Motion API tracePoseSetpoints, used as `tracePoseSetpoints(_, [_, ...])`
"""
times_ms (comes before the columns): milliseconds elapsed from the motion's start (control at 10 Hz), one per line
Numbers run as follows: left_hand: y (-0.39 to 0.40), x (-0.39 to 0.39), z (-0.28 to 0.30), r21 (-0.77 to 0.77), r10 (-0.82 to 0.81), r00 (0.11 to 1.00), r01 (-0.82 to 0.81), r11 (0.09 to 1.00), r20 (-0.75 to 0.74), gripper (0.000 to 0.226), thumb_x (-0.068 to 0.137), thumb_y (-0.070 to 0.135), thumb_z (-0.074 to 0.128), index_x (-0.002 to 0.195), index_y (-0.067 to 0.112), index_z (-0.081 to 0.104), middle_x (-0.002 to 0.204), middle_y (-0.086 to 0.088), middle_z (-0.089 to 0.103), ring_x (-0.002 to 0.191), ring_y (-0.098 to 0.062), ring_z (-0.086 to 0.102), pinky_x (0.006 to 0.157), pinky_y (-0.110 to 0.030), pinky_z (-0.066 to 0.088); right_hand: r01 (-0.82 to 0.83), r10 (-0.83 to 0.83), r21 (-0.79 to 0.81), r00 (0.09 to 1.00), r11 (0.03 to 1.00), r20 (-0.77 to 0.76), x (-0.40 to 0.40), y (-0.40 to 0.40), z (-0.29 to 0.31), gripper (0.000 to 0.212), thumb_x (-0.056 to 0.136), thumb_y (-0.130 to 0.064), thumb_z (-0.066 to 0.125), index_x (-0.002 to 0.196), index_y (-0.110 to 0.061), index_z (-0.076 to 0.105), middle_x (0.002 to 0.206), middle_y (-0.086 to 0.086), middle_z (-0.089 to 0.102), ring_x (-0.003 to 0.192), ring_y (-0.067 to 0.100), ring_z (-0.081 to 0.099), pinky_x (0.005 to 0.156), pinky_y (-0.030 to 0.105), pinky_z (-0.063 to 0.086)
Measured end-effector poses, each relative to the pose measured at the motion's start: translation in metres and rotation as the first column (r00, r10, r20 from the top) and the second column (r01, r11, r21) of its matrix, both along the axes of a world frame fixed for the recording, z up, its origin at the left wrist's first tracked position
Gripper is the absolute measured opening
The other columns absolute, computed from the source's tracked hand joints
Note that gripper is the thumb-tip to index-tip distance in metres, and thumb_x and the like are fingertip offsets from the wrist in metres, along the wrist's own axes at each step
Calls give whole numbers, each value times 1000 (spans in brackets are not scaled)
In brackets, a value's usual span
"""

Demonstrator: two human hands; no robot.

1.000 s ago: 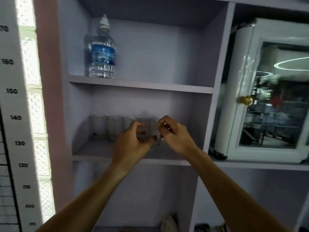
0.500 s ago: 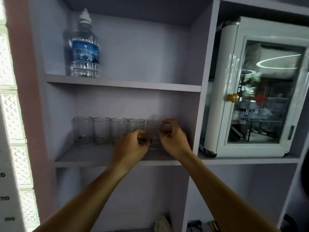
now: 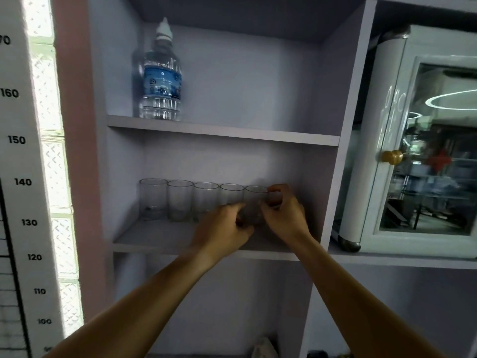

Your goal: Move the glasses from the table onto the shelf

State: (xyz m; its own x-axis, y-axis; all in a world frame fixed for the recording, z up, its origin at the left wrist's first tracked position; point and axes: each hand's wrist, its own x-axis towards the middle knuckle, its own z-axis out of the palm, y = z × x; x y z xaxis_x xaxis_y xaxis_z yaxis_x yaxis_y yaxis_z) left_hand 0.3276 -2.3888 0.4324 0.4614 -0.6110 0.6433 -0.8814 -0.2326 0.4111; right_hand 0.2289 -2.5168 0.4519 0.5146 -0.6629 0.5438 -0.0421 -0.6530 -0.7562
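Several clear glasses stand in a row at the back of the middle shelf (image 3: 154,240) of a pale lilac cabinet. The leftmost glass (image 3: 153,198) stands free, as do the ones beside it. Both my hands are around the rightmost glass (image 3: 255,196), which rests on the shelf. My left hand (image 3: 223,229) grips its lower left side. My right hand (image 3: 282,215) holds its right side, with fingers up at the rim. The lower part of that glass is hidden by my fingers.
A water bottle (image 3: 161,81) with a blue label stands on the shelf above. A white cabinet with a glass door and gold knob (image 3: 392,156) sits right of the shelf divider. A height chart (image 3: 18,182) hangs at the left.
The rightmost glass has been pushed back into line with the row, with both hands still on it. The camera view has shifted sideways.
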Motion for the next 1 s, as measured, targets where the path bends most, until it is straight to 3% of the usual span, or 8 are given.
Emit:
tracePoseSetpoints(100, [18, 16, 4, -201, 161, 966, -120, 972, 204, 37, 74, 44, 64, 107, 28, 69, 98, 1, 70, 95, -29, 64, 76, -38, 53, 60, -70, -194, 996, 979, -48, 3, 6, -2, 49, 86, -21, 69, 132, -29, 52, 132, 6, 59, 120, 27, 58, 100, 40, 52])
tracePoseSetpoints(200, [35, 32, 1, -266, 330, 887, -250, 931, 322, 44, 74, 46, 59, 114, 29, 67, 114, -3, 63, 109, -36, 53, 85, -45, 46, 21, -88, -405, 985, 914, -148, 7, 15, -4, 62, 87, -28, 68, 143, -34, 44, 155, 8, 38, 143, 31, 34, 116, 48, 35])
tracePoseSetpoints(300, [54, 55, -10, -176, 440, 844, -404, 898, 305, 59, 78, 62, 51, 133, 40, 54, 146, -12, 42, 134, -48, 29, 105, -66, 30, -46, -159, -591, 944, 806, -290, 20, 26, -12, 69, 92, -44, 58, 153, -43, 27, 169, 7, 4, 154, 33, -6, 124, 54, 4])
tracePoseSetpoints(400, [57, 62, -15, -42, 433, 867, -437, 899, 246, 69, 78, 76, 42, 141, 48, 41, 159, -13, 25, 143, -54, 9, 110, -74, 15, -41, -184, -602, 934, 797, -307, 27, 28, -18, 70, 94, -48, 53, 154, -46, 19, 168, 11, -8, 152, 37, -17, 122, 58, -1])
tracePoseSetpoints(500, [55, 62, -17, 13, 433, 875, -446, 895, 218, 76, 76, 84, 31, 146, 52, 31, 163, -11, 17, 146, -54, -1, 112, -75, 11, -27, -193, -608, 937, 793, -293, 33, 25, -25, 69, 94, -50, 50, 155, -46, 16, 167, 12, -12, 151, 39, -19, 122, 60, -3])
tracePoseSetpoints(800, [56, 58, -14, -20, 471, 840, -484, 875, 271, 72, 79, 80, 34, 144, 49, 37, 159, -14, 27, 144, -54, 10, 109, -77, 18, -38, -190, -601, 931, 798, -311, 33, 25, -26, 71, 94, -53, 48, 155, -47, 10, 168, 9, -12, 151, 37, -21, 121, 62, -4])
tracePoseSetpoints(900, [57, 57, -13, -21, 473, 839, -486, 874, 271, 68, 81, 74, 42, 144, 48, 37, 159, -16, 26, 144, -54, 9, 107, -77, 17, -52, -148, -584, 946, 810, -290, 30, 28, -22, 75, 93, -50, 52, 156, -44, 12, 168, 8, -13, 151, 37, -23, 121, 61, -3])
tracePoseSetpoints(1000, [59, 52, -14, -28, 456, 835, -471, 882, 307, 65, 84, 66, 48, 144, 42, 41, 154, -18, 30, 142, -51, 18, 106, -75, 24, -27, -106, -602, 977, 798, -184, 24, 30, -25, 71, 92, -44, 57, 155, -37, 25, 168, 10, 1, 153, 37, -11, 121, 60, 4])
